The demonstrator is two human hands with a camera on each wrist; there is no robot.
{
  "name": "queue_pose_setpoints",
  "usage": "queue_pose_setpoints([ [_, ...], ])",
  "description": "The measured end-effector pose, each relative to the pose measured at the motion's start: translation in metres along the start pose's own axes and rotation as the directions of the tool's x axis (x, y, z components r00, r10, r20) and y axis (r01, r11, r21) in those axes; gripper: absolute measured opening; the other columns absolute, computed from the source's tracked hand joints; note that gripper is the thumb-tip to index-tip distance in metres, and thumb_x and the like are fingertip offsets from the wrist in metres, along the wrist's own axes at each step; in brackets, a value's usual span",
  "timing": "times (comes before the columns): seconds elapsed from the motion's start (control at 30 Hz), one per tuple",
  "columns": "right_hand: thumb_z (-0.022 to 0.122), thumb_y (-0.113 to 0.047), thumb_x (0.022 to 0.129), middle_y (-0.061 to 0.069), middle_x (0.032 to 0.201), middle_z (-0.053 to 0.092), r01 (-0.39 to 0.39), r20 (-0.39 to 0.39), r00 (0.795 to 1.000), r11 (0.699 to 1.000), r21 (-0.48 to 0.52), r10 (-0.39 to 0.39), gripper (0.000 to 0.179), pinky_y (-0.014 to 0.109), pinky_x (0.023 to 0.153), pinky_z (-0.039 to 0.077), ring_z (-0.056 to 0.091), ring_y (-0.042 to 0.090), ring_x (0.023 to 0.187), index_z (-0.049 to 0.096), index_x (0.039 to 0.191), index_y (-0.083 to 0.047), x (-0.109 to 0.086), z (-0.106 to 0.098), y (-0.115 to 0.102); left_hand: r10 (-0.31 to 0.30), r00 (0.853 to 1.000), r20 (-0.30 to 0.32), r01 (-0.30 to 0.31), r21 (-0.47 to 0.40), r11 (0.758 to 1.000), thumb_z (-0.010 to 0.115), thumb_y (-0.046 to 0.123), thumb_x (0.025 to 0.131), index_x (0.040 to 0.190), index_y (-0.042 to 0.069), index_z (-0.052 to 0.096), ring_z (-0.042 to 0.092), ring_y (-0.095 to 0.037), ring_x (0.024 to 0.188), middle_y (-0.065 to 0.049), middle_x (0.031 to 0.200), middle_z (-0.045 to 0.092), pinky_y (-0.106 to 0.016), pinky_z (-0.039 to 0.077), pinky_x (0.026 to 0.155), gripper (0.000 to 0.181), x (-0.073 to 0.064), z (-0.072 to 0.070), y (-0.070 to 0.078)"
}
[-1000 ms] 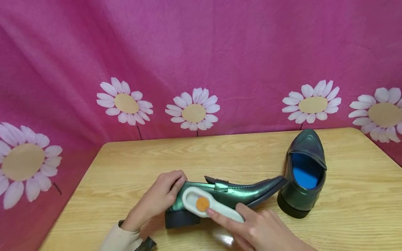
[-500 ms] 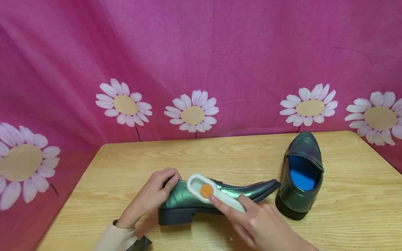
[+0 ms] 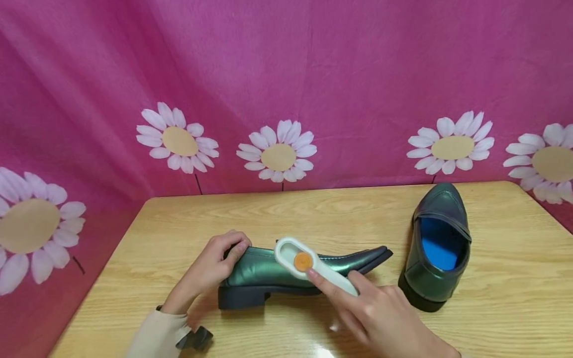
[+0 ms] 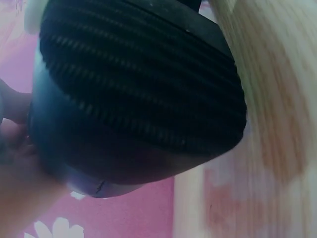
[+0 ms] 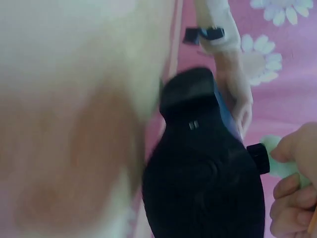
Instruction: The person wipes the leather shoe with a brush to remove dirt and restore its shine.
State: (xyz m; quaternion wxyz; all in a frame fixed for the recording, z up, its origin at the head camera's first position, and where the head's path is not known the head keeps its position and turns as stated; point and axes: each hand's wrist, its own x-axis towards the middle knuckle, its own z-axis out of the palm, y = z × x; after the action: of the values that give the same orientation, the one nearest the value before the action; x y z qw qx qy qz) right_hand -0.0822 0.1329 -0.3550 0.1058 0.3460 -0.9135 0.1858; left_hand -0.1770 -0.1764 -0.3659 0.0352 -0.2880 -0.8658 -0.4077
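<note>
1. at far left, a magenta backdrop [image 3: 103,59] printed with white daisies [image 3: 179,140] hangs behind the wood-grain table [image 3: 134,278] and runs along its whole back edge.
2. a beige sleeve [image 3: 156,333] with a black clip [image 3: 195,339] at the wrist leads to the left hand [image 3: 217,261]; its fingers and thumb pinch the back rim of a loafer, covering part of the opening.
3. that metallic green loafer [image 3: 255,271] is held side-on above the table, left of centre, toe to the right and tipped up; its sole [image 5: 198,163] shows in the right wrist view. its inside is hidden.
4. a white hand tool [image 3: 335,278] lies across the loafer's middle, blocking the view of its side; an orange button [image 3: 303,261] sits in the tool's oval recess.
5. the right hand [image 3: 385,313] grips the tool's handle with curled fingers, index fingertip at the button's edge.
6. at right, near the held toe but apart, a second loafer [image 3: 429,286] stands upright, a blue insole [image 3: 440,243] inside.
</note>
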Motion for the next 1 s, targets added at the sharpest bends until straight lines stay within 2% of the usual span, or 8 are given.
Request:
queue_pose_setpoints([
  [0.17, 0.071, -0.02, 0.087, -0.009, 0.08, 0.041, 0.051, 0.105, 0.992, 0.992, 0.116, -0.063, 0.073, 0.012, 0.047, 0.034, 0.03, -0.007, 0.052, 0.035, 0.148, -0.036, -0.002, 0.007, -0.005, -0.024, 0.999, -0.022, 0.024, 0.012, 1.0, 0.05, 0.006, 0.099, 0.088, 0.012, 0.063, 0.049, -0.012, 0.078, 0.005, 0.082, 0.054, -0.028, 0.042, 0.07, 0.018, 0.002, 0.003, 0.002],
  [0.3, 0.071, -0.019, 0.087, -0.01, 0.078, 0.037, 0.087, 0.115, 0.988, 0.991, 0.105, -0.099, 0.073, 0.012, 0.045, 0.029, 0.026, -0.007, 0.05, 0.036, 0.148, -0.036, -0.003, 0.009, -0.005, -0.034, 0.998, -0.059, 0.035, 0.006, 0.999, 0.05, 0.005, 0.099, 0.087, 0.011, 0.063, 0.048, -0.012, 0.076, 0.003, 0.082, 0.054, -0.028, 0.043, 0.069, 0.019, 0.003, 0.008, -0.001],
  [0.4, 0.074, -0.018, 0.084, -0.009, 0.079, 0.039, 0.051, 0.083, 0.995, 0.997, 0.053, -0.055, 0.077, 0.012, 0.045, 0.031, 0.028, -0.006, 0.051, 0.035, 0.148, -0.038, -0.002, 0.006, -0.002, 0.0, 0.992, -0.125, 0.001, 0.013, 1.0, 0.049, 0.004, 0.099, 0.086, 0.011, 0.063, 0.047, -0.012, 0.076, 0.003, 0.081, 0.054, -0.029, 0.041, 0.067, 0.02, 0.003, 0.015, -0.006],
  [0.53, 0.078, -0.015, 0.08, -0.007, 0.079, 0.042, -0.024, 0.02, 1.0, 1.0, -0.005, 0.024, 0.082, 0.013, 0.047, 0.035, 0.031, -0.004, 0.052, 0.036, 0.147, -0.041, -0.002, 0.001, 0.003, 0.099, 0.964, -0.247, -0.069, 0.127, 0.989, 0.049, 0.001, 0.098, 0.082, 0.009, 0.061, 0.048, -0.012, 0.075, 0.003, 0.078, 0.056, -0.029, 0.042, 0.066, 0.021, 0.004, 0.025, -0.012],
  [0.6, 0.077, -0.015, 0.081, -0.007, 0.079, 0.043, 0.011, 0.02, 1.0, 1.0, 0.0, -0.011, 0.081, 0.013, 0.048, 0.036, 0.032, -0.004, 0.053, 0.037, 0.147, -0.038, -0.002, 0.003, 0.003, 0.153, 0.942, -0.297, -0.098, 0.192, 0.977, 0.05, -0.001, 0.097, 0.081, 0.008, 0.061, 0.048, -0.011, 0.073, 0.002, 0.076, 0.058, -0.028, 0.042, 0.065, 0.021, 0.005, 0.029, -0.013],
  [0.73, 0.072, -0.017, 0.086, -0.01, 0.077, 0.039, 0.087, 0.115, 0.989, 0.993, 0.081, -0.096, 0.075, 0.013, 0.045, 0.031, 0.028, -0.006, 0.051, 0.034, 0.148, -0.036, -0.003, 0.009, 0.0, 0.223, 0.911, -0.347, -0.141, 0.247, 0.959, 0.052, -0.003, 0.094, 0.079, 0.007, 0.06, 0.047, -0.011, 0.072, 0.0, 0.075, 0.06, -0.028, 0.042, 0.064, 0.02, 0.005, 0.032, -0.013],
  [0.87, 0.072, -0.019, 0.086, -0.011, 0.075, 0.038, 0.053, 0.114, 0.992, 0.996, 0.072, -0.061, 0.074, 0.014, 0.044, 0.03, 0.028, -0.006, 0.05, 0.035, 0.148, -0.038, -0.002, 0.009, -0.001, 0.234, 0.906, -0.353, -0.144, 0.261, 0.954, 0.053, -0.004, 0.094, 0.079, 0.007, 0.06, 0.047, -0.012, 0.072, 0.0, 0.075, 0.06, -0.029, 0.041, 0.063, 0.019, 0.005, 0.032, -0.013],
  [1.0, 0.076, -0.018, 0.083, -0.008, 0.077, 0.041, -0.028, 0.025, 0.999, 0.999, 0.015, 0.028, 0.079, 0.013, 0.046, 0.033, 0.03, -0.005, 0.051, 0.036, 0.147, -0.04, -0.001, 0.004, 0.002, 0.222, 0.91, -0.35, -0.13, 0.268, 0.955, 0.052, -0.003, 0.094, 0.079, 0.007, 0.06, 0.048, -0.013, 0.071, 0.0, 0.075, 0.06, -0.029, 0.042, 0.063, 0.02, 0.006, 0.032, -0.014],
])
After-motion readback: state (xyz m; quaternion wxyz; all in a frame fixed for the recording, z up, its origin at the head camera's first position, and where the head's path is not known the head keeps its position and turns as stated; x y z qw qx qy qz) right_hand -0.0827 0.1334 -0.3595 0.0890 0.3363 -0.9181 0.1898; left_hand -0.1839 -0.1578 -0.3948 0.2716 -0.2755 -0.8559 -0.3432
